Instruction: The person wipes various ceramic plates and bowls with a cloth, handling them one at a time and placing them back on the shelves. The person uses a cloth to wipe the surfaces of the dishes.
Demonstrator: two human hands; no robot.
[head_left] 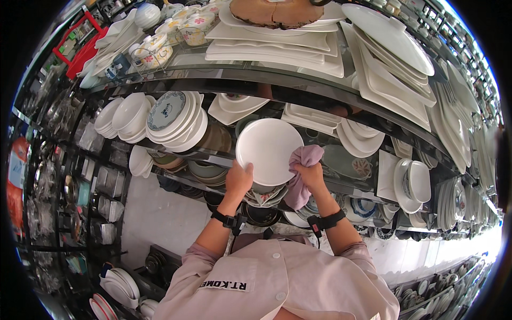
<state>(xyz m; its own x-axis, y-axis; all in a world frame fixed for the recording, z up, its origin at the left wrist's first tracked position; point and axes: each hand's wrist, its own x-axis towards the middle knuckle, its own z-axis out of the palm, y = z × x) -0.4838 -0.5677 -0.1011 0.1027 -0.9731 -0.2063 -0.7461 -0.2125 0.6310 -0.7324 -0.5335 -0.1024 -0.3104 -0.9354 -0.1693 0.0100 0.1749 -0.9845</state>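
Note:
A round white plate (pixel 270 151) is held up in front of the shelves, its flat face turned toward me. My left hand (pixel 239 178) grips its lower left edge, the thumb lying on the face. At the plate's right edge, my right hand (pixel 310 175) is closed round a bunched mauve cloth (pixel 300 195), part of which hangs below the fist. The cloth touches the plate's rim or lies right beside it. Behind the plate, partly hidden, sit more dishes, with a stack of patterned bowls (pixel 265 198) just under it.
Stacked rectangular white platters (pixel 274 53) and a wooden slab (pixel 277 13) fill the top shelf. Bowls (pixel 132 116) and a stack with a blue-patterned plate (pixel 167 110) stand to the left on the middle shelf. A dark shelf edge (pixel 250 85) runs across beyond my hands.

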